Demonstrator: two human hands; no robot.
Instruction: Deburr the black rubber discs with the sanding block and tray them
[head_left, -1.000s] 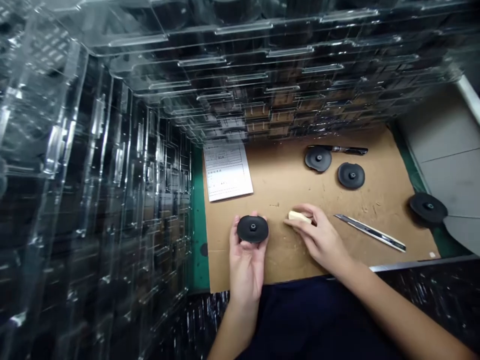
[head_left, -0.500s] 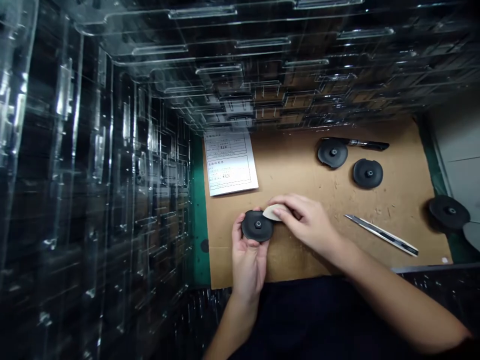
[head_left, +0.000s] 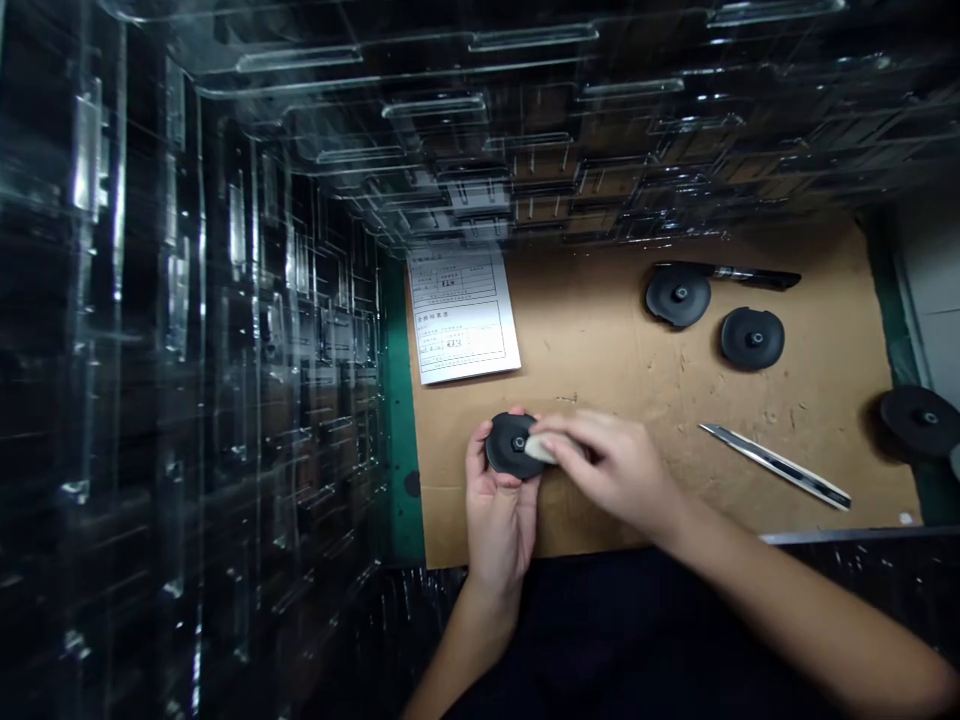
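My left hand (head_left: pixel 499 515) grips a round black disc (head_left: pixel 506 445) with a small hub in its middle, holding it just above the brown cardboard sheet (head_left: pixel 600 340). My right hand (head_left: pixel 611 465) is closed on a small pale block (head_left: pixel 538 449) and presses it against the disc's right side. The right hand is slightly smeared by motion.
Three more black discs (head_left: pixel 678 295) (head_left: pixel 752 338) (head_left: pixel 921 420) lie on the right. A utility knife (head_left: pixel 776 466) lies on the cardboard; a black pen (head_left: pixel 739 274) sits at the back. A printed paper form (head_left: pixel 460 314) lies at back left. Stacks of clear plastic trays (head_left: pixel 187 330) wall in the left and back.
My right hand picked the pale block off the cardboard and carried it left onto the disc held in my left hand. The view has shifted slightly.
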